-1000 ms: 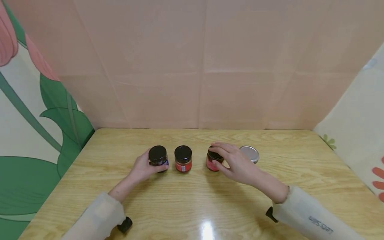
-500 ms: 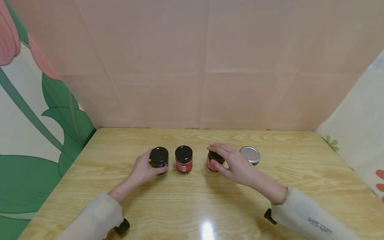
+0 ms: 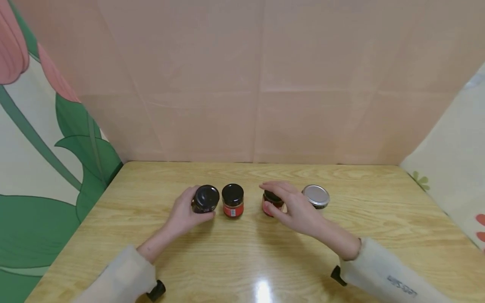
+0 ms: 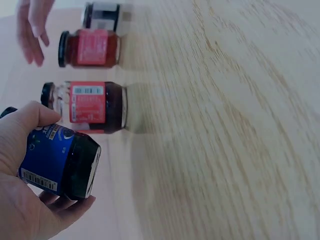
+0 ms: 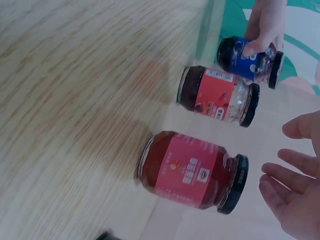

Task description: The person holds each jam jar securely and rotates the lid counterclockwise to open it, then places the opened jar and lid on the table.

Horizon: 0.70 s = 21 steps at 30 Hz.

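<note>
In the left wrist view my left hand (image 4: 20,195) grips a blue-labelled glass jar (image 4: 47,155) with a black lid, its base raised off the table and tilted. A red-labelled jar (image 3: 233,201) with a black lid stands upright just right of it. Farther right is a pink-labelled jar (image 5: 187,170), also upright and black-lidded. Near that jar's lid hovers my right hand (image 3: 299,210), fingers loosely bent. A gap separates its fingertips from the lid in the right wrist view. Past that hand stands a jar with a silver lid (image 3: 316,195), partly hidden in the head view.
The jars stand in a rough row on the wood-grain table (image 3: 227,256). A pinkish sheet (image 3: 254,84) hangs behind the table's far edge. Flower-patterned panels (image 3: 87,147) flank the left and right sides.
My left hand has raised the blue-labelled jar, tilted it and brought it rightward, closer to the red-labelled jar. The right hand has stayed nearly in place by the pink-labelled jar.
</note>
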Each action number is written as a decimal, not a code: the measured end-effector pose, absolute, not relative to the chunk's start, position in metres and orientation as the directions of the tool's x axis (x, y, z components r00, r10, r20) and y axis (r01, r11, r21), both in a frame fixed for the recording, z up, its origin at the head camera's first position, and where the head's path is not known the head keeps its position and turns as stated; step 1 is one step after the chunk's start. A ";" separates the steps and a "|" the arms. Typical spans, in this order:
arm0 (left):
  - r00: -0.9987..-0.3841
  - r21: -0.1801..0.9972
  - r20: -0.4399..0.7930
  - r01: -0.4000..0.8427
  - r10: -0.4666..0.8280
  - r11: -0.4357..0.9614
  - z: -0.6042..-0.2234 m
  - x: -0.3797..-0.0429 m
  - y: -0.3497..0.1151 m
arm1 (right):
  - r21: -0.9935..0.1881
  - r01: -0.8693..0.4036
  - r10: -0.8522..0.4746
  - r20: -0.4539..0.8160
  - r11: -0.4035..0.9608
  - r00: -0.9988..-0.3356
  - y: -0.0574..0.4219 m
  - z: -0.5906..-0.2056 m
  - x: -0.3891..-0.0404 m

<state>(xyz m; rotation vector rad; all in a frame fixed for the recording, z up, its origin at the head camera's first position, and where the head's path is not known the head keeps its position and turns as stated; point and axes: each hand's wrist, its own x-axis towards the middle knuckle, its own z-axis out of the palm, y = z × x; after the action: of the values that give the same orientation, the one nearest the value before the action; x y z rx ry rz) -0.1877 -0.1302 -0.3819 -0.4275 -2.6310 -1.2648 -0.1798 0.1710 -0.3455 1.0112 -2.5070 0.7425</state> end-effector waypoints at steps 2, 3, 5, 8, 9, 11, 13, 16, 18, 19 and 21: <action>-0.939 0.720 0.294 0.340 0.178 0.605 -0.381 -0.185 -0.129 | -0.343 -0.720 -0.538 0.491 0.603 -0.685 0.168 -0.345 -0.178; -0.938 0.713 0.294 0.343 0.183 0.612 -0.380 -0.184 -0.128 | -0.346 -0.725 -0.538 0.499 0.595 -0.680 0.167 -0.345 -0.178; -0.935 0.693 0.291 0.351 0.201 0.630 -0.378 -0.181 -0.126 | -0.346 -0.737 -0.539 0.515 0.580 -0.666 0.163 -0.344 -0.176; -0.926 0.662 0.293 0.377 0.239 0.648 -0.376 -0.175 -0.123 | -0.339 -0.756 -0.543 0.539 0.560 -0.644 0.158 -0.343 -0.174; -0.919 0.644 0.300 0.393 0.255 0.656 -0.375 -0.173 -0.121 | -0.339 -0.758 -0.543 0.542 0.557 -0.642 0.156 -0.343 -0.173; -0.901 0.607 0.326 0.432 0.287 0.667 -0.374 -0.169 -0.117 | -0.352 -0.748 -0.540 0.530 0.562 -0.654 0.153 -0.342 -0.171; -0.880 0.564 0.351 0.472 0.321 0.678 -0.372 -0.165 -0.113 | -0.375 -0.738 -0.533 0.518 0.561 -0.669 0.150 -0.342 -0.168; -0.847 0.499 0.387 0.525 0.365 0.690 -0.370 -0.159 -0.106 | -0.419 -0.716 -0.522 0.493 0.559 -0.696 0.146 -0.341 -0.163; -0.835 0.475 0.396 0.543 0.383 0.693 -0.368 -0.156 -0.102 | -0.435 -0.713 -0.517 0.493 0.550 -0.700 0.144 -0.340 -0.161; -0.830 0.463 0.399 0.549 0.389 0.696 -0.367 -0.154 -0.100 | -0.441 -0.709 -0.514 0.490 0.550 -0.704 0.143 -0.340 -0.160; -0.823 0.444 0.406 0.558 0.399 0.701 -0.366 -0.152 -0.097 | -0.450 -0.697 -0.511 0.474 0.559 -0.717 0.141 -0.339 -0.157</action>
<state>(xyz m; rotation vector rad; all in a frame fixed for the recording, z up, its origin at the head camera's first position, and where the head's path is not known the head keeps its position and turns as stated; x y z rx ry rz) -0.1516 -0.0967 -0.3658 -0.7582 -2.6321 -0.8205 -0.1570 0.1411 -0.3393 0.9984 -2.5063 0.9125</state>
